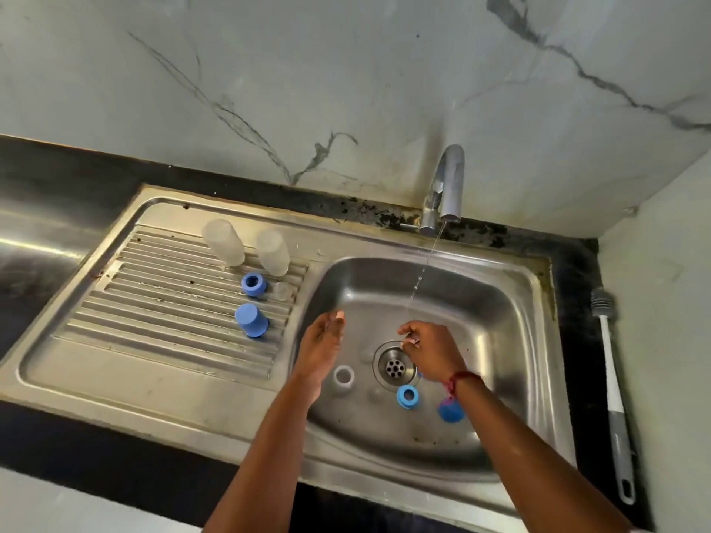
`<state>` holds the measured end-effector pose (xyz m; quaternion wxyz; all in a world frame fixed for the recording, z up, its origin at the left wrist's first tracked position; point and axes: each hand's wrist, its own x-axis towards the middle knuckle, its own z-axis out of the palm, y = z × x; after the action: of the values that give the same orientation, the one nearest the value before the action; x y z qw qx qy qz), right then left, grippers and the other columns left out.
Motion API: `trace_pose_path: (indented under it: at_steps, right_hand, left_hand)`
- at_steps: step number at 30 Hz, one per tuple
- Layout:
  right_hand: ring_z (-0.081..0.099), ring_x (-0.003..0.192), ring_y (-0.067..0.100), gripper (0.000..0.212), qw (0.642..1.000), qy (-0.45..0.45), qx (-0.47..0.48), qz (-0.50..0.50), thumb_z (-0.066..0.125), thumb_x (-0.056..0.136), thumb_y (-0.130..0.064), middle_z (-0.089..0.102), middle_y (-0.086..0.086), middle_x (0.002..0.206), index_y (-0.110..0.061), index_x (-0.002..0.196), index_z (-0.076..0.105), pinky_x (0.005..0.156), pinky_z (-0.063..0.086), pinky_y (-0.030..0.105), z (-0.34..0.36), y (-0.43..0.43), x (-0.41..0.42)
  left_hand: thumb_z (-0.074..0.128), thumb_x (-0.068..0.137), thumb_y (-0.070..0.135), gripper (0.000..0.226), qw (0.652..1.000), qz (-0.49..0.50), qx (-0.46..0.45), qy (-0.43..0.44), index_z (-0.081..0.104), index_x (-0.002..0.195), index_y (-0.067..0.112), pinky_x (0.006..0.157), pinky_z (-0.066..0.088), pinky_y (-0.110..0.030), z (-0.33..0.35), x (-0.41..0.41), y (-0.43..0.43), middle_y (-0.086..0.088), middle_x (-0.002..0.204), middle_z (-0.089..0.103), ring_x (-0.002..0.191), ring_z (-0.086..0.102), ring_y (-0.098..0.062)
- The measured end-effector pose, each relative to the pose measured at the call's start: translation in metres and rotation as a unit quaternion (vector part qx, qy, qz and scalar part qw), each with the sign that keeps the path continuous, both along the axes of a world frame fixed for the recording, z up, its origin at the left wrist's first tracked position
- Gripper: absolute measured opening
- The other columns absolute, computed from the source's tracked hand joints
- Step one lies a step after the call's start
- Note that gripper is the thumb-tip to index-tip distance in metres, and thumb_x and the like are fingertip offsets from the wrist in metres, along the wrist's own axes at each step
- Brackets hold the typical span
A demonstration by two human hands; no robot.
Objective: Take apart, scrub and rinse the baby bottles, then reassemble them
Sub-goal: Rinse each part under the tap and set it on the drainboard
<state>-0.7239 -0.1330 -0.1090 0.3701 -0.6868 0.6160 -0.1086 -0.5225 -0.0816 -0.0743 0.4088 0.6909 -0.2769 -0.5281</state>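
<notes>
head view: left hand (321, 342) relaxed & empty, right hand (433, 353) curled, can't tell grip.

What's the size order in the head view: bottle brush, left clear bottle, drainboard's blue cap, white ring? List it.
1. bottle brush
2. left clear bottle
3. blue cap
4. white ring

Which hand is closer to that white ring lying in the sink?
Left. The left hand is right beside the white ring; the right hand is on the far side of the drain.
</notes>
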Motion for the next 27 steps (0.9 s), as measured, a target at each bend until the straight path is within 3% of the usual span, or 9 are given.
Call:
trace_pose_path:
  at_steps: [3, 6, 10, 15, 19, 22, 27]
  right_hand:
    - [0.068, 0.098, 0.019, 0.026, 0.999, 0.030, 0.016, 0.028, 0.064, 0.086, -0.009, 0.074, 0.002, 0.105, -0.020, 0.107, 0.073, 0.088, 0.054, 0.032, -0.010, 0.003, 0.008]
    - [0.067, 0.101, 0.023, 0.029, 0.995, 0.070, 0.033, 0.063, 0.060, 0.087, -0.010, 0.073, 0.005, 0.109, -0.019, 0.112, 0.072, 0.087, 0.052, 0.030, -0.017, 0.005, 0.017]
    - [0.064, 0.108, 0.023, 0.032, 0.988, 0.106, 0.061, 0.089, 0.057, 0.089, -0.014, 0.069, 0.006, 0.118, -0.022, 0.117, 0.070, 0.091, 0.049, 0.030, -0.038, 0.001, 0.033]
    - [0.058, 0.118, 0.027, 0.040, 0.982, 0.149, 0.070, 0.093, 0.059, 0.090, -0.020, 0.065, 0.008, 0.126, -0.024, 0.130, 0.063, 0.096, 0.044, 0.031, -0.063, -0.006, 0.050]
    - [0.058, 0.119, 0.027, 0.042, 0.977, 0.170, 0.079, 0.106, 0.061, 0.091, -0.029, 0.063, 0.007, 0.127, -0.025, 0.133, 0.059, 0.095, 0.045, 0.032, -0.083, -0.013, 0.062]
    - [0.060, 0.116, 0.029, 0.042, 0.973, 0.182, 0.091, 0.112, 0.059, 0.090, -0.031, 0.063, 0.007, 0.127, -0.025, 0.131, 0.059, 0.095, 0.050, 0.038, -0.097, -0.016, 0.068]
    - [0.063, 0.105, 0.034, 0.029, 0.973, 0.190, 0.078, 0.109, 0.056, 0.088, -0.026, 0.067, 0.011, 0.113, -0.019, 0.115, 0.065, 0.083, 0.054, 0.040, -0.109, -0.019, 0.068]
  left_hand:
    - [0.050, 0.099, 0.052, 0.034, 1.000, 0.000, 0.024, -0.005, 0.063, 0.102, 0.021, 0.086, 0.044, -0.037, -0.007, 0.001, 0.003, -0.003, 0.109, 0.066, 0.102, 0.060, -0.019]
    - [0.049, 0.096, 0.060, 0.047, 0.999, -0.008, 0.036, 0.012, 0.063, 0.119, 0.022, 0.098, 0.044, -0.037, -0.015, 0.003, 0.007, -0.002, 0.123, 0.064, 0.115, 0.059, -0.017]
    - [0.047, 0.097, 0.057, 0.037, 0.999, -0.018, 0.026, 0.042, 0.063, 0.101, 0.024, 0.081, 0.040, -0.022, -0.021, 0.008, 0.004, 0.005, 0.109, 0.063, 0.105, 0.056, -0.011]
    - [0.045, 0.100, 0.051, 0.022, 0.998, -0.028, 0.028, 0.058, 0.058, 0.092, 0.035, 0.076, 0.036, -0.018, -0.024, 0.011, -0.003, 0.016, 0.097, 0.057, 0.092, 0.051, 0.003]
    - [0.048, 0.099, 0.052, 0.029, 0.998, -0.025, 0.028, 0.056, 0.060, 0.099, 0.025, 0.075, 0.038, -0.017, -0.033, 0.014, -0.009, 0.009, 0.097, 0.057, 0.085, 0.051, 0.000]
    - [0.049, 0.096, 0.056, 0.037, 0.998, -0.023, 0.025, 0.056, 0.058, 0.102, 0.021, 0.077, 0.038, -0.018, -0.039, 0.018, -0.011, 0.003, 0.095, 0.053, 0.090, 0.049, -0.008]
    - [0.049, 0.095, 0.057, 0.060, 0.998, -0.024, 0.033, 0.041, 0.058, 0.111, 0.000, 0.079, 0.040, -0.022, -0.043, 0.020, -0.014, -0.001, 0.095, 0.054, 0.089, 0.049, -0.011]
